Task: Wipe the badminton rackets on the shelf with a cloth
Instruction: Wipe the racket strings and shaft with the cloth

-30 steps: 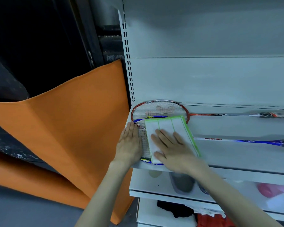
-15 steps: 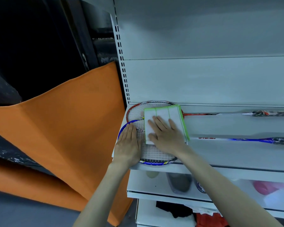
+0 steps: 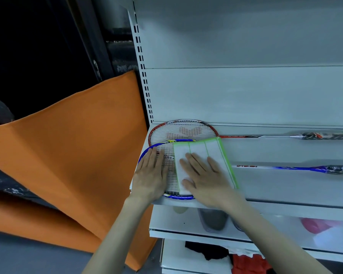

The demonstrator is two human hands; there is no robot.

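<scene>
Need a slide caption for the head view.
Right hand presses cloth on blue racket; left hand steadies it.

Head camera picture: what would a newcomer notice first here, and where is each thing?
First, the two hands on the white shelf: the right hand presses a white cloth with green edges flat on the blue badminton racket, and the left hand lies flat on its strings. Behind, partly under it, lies a red badminton racket. At the left, a large orange sheet fills the view.
</scene>
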